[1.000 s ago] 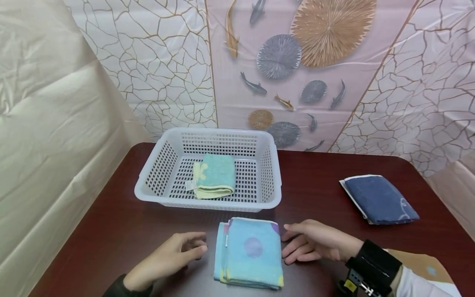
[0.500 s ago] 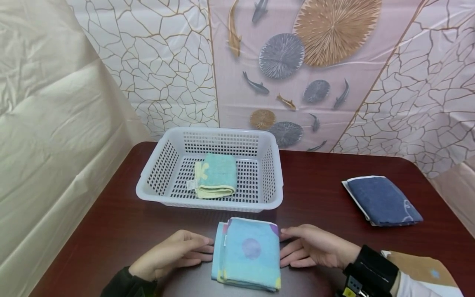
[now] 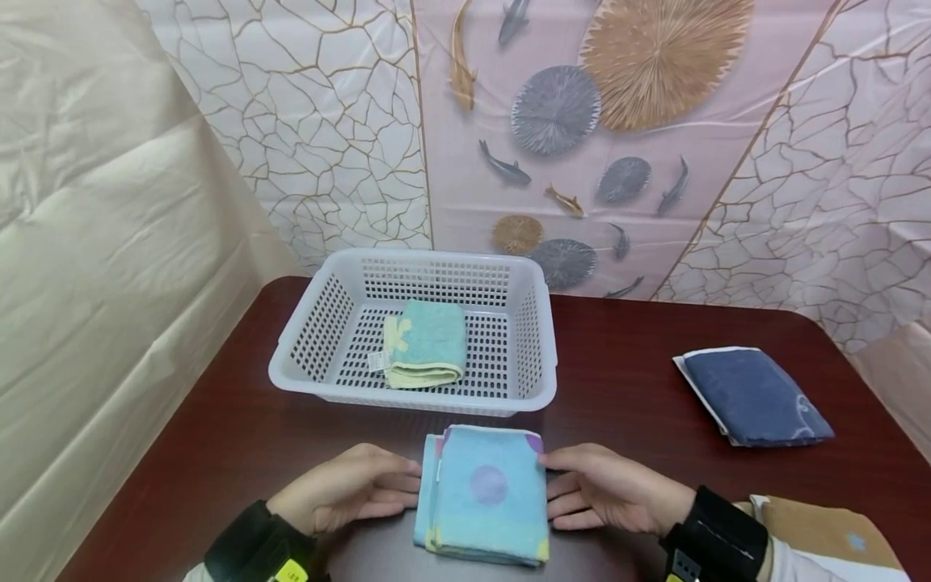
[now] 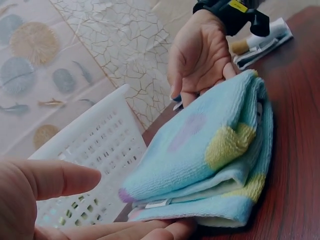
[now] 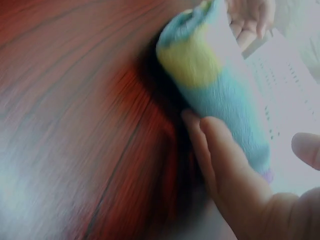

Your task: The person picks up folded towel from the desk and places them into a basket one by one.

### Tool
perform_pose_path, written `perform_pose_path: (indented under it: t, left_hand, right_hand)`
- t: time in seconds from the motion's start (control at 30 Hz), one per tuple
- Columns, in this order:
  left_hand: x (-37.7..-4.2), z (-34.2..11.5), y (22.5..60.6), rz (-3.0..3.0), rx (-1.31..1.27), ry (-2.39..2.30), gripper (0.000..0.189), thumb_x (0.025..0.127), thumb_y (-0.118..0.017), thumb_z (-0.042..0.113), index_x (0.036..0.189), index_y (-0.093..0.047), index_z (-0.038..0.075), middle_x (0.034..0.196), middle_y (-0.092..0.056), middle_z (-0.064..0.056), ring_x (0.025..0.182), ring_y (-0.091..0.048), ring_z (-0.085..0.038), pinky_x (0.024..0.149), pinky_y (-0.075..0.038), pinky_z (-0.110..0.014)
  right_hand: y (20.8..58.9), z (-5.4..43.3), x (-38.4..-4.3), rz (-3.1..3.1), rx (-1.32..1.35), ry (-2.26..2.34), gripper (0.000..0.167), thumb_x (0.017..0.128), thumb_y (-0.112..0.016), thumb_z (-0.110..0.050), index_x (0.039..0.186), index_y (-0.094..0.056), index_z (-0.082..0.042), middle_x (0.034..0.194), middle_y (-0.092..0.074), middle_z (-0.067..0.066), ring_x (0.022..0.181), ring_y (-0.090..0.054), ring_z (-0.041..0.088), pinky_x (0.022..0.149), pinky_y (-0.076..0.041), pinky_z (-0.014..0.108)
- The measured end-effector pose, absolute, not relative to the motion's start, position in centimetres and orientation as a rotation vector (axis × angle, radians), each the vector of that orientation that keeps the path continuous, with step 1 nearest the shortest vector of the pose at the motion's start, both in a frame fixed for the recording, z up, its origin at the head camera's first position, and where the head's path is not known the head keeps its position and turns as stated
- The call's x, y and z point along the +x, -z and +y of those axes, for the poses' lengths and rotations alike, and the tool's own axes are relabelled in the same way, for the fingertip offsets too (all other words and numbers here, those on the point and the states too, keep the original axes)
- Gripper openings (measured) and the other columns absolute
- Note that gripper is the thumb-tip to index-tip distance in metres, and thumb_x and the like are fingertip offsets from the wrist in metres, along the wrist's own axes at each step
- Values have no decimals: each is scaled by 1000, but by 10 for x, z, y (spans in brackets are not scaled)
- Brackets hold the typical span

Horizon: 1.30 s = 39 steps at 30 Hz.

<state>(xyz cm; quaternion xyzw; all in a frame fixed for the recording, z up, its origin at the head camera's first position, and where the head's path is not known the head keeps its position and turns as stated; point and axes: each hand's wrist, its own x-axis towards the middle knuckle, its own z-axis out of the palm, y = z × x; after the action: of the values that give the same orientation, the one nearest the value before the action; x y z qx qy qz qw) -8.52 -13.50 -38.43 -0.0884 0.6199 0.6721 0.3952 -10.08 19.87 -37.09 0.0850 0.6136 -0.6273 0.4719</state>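
Note:
A folded light-blue towel (image 3: 489, 505) with purple and yellow spots lies on the table in front of the basket. At its left edge is my left hand (image 3: 364, 487), fingers straight and tips right at the fold; in the left wrist view the fingertips reach the underside of the towel (image 4: 187, 145). My right hand (image 3: 611, 489) lies along the opposite edge, thumb near the purple corner. From the right wrist, its straight fingers (image 5: 220, 145) press against the towel's side, low by the tabletop. Neither hand curls round the cloth.
A white plastic basket (image 3: 291, 380) stands behind, holding a folded green towel (image 3: 429, 339). To the right lies a folded dark-blue towel (image 3: 760, 396). A brown and white towel (image 3: 829, 529) is near the front right, partly behind the right forearm. Patterned cloth hangs at the back.
The left hand has come right to the blue towel's edge and its fingers have straightened. My right hand has stayed by the towel's right side, now touching it.

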Motion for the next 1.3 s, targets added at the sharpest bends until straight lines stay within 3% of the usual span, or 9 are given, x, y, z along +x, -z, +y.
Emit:
perform_pose_path:
  t: [0.23, 0.57, 0.77, 0.93, 1.07, 1.3]
  left_hand:
    - [-90, -128, 389, 1420, -279, -1770, 44, 98, -59, 18, 130, -52, -12, 107, -71, -12, 90, -70, -13, 82, -59, -25]
    - [-91, -114, 390, 1347, -220, -1779, 48, 98, -62, 16, 136, -50, -10, 116, -70, -7, 106, -65, -15, 98, -54, -33]
    - [-91, -105, 390, 1377, -216, -1759, 49, 97, -64, 16, 136, -50, -11, 119, -67, -7, 107, -62, -13, 100, -53, -34]
    - [-91, -101, 392, 1353, -142, -1779, 55, 99, -60, 19, 140, -43, -13, 131, -64, -12, 117, -61, -17, 103, -51, -35]
    - [-91, -99, 394, 1330, -54, -1785, 62, 100, -58, 25, 146, -35, -11, 140, -58, -17, 122, -59, -20, 102, -51, -37]
    - [-90, -96, 395, 1299, -19, -1791, 62, 102, -55, 29, 147, -35, -9, 138, -59, -17, 121, -61, -20, 101, -52, -36]
  right_hand:
    - [372, 186, -100, 1543, 218, 1546, 54, 101, -55, -31, 135, -39, 6, 116, -66, 17, 101, -68, 23, 85, -59, 39]
    - [378, 179, -99, 1496, 181, 1568, 67, 99, -59, -29, 146, -26, 6, 120, -66, 15, 104, -67, 22, 87, -58, 41]
    - [382, 178, -97, 1495, 129, 1567, 75, 99, -60, -31, 151, -22, 7, 124, -66, 15, 110, -66, 25, 91, -57, 42]
    - [384, 178, -97, 1475, 98, 1579, 77, 100, -60, -33, 153, -20, 6, 128, -64, 13, 115, -64, 25, 93, -56, 42]
    - [385, 178, -97, 1491, 92, 1584, 78, 99, -61, -33, 153, -19, 5, 126, -66, 10, 110, -65, 21, 87, -58, 36]
    - [384, 177, -96, 1502, 119, 1608, 80, 98, -62, -29, 153, -16, 5, 125, -65, 10, 106, -65, 16, 82, -58, 32]
